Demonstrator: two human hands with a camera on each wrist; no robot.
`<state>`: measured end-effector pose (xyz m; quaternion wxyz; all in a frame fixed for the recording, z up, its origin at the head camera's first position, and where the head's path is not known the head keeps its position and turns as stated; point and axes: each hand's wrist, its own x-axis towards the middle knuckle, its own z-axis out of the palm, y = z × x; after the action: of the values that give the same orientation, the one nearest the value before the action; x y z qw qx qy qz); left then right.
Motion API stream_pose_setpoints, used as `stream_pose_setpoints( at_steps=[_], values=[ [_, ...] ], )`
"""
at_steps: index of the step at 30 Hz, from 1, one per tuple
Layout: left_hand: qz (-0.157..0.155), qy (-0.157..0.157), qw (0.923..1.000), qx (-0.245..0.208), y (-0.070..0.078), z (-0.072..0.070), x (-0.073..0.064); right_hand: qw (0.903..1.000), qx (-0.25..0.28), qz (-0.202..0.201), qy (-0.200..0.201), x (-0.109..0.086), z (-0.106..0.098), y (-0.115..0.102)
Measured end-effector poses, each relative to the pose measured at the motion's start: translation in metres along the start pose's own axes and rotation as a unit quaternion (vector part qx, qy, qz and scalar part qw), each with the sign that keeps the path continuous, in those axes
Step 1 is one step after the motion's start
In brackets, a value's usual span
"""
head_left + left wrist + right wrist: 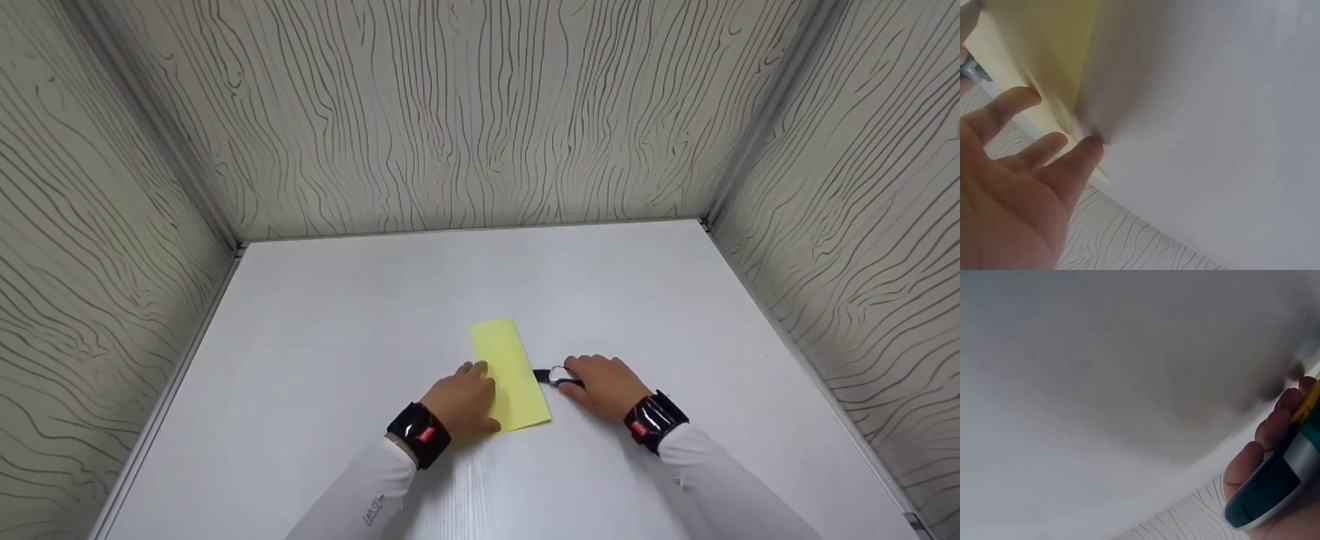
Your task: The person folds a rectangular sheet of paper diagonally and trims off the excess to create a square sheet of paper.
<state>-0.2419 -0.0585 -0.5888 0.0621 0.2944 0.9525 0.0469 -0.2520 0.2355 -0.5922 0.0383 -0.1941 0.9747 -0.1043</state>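
Observation:
A folded yellow sheet of paper point(511, 375) lies on the white table, its long fold slanting toward me. My left hand point(461, 401) rests on its left side with fingers spread, and the fingertips touch the table and paper edge in the left wrist view. At the right edge of the paper, a dark green and silver stapler point(1266, 492) overlaps it, its dark front end point(541, 376) right at the edge. My right hand point(606, 386) grips the stapler from the right, fingers curled round its body. The palm hides most of the tool in the head view.
The white tabletop point(360, 300) runs up to a wood-grain patterned back wall point(465, 112). Similar patterned panels stand at left point(97, 262) and right point(862, 262), joined by grey corner posts. Black bands sit on both wrists.

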Motion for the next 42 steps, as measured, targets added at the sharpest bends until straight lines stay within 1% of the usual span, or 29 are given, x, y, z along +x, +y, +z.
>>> stream_pose_setpoints(
  at_steps=[3, 6, 12, 17, 24, 29, 35, 42],
  values=[
    [0.004, -0.006, 1.0000, 0.003, 0.002, 0.000, 0.002, 1.0000, -0.002, 0.004, 0.005, -0.001, 0.002, 0.000],
    [0.001, -0.008, 1.0000, 0.001, 0.006, -0.001, 0.004, 1.0000, 0.001, 0.001, 0.007, -0.001, 0.004, -0.001],
    [-0.013, 0.015, 0.9998, -0.002, 0.014, 0.003, 0.011, 0.9999, 0.007, -0.004, 0.007, 0.001, 0.007, -0.002],
    [-0.017, 0.012, 0.9997, 0.011, 0.017, 0.001, 0.013, 0.9999, 0.001, -0.004, 0.011, 0.000, 0.007, 0.000],
    [-0.013, 0.025, 0.9993, 0.024, 0.017, 0.002, 0.015, 0.9999, 0.003, -0.008, 0.013, -0.001, 0.004, -0.002],
    [-0.014, 0.017, 0.9995, 0.022, 0.017, 0.002, 0.015, 0.9999, 0.002, 0.002, 0.015, 0.000, 0.006, 0.001],
    [-0.021, 0.013, 0.9995, 0.020, 0.018, 0.000, 0.015, 0.9999, 0.006, -0.009, 0.011, 0.006, 0.007, 0.000],
    [-0.021, 0.007, 0.9997, 0.010, 0.019, -0.002, 0.015, 0.9999, -0.009, 0.000, 0.008, 0.009, 0.005, -0.001]
  ],
)
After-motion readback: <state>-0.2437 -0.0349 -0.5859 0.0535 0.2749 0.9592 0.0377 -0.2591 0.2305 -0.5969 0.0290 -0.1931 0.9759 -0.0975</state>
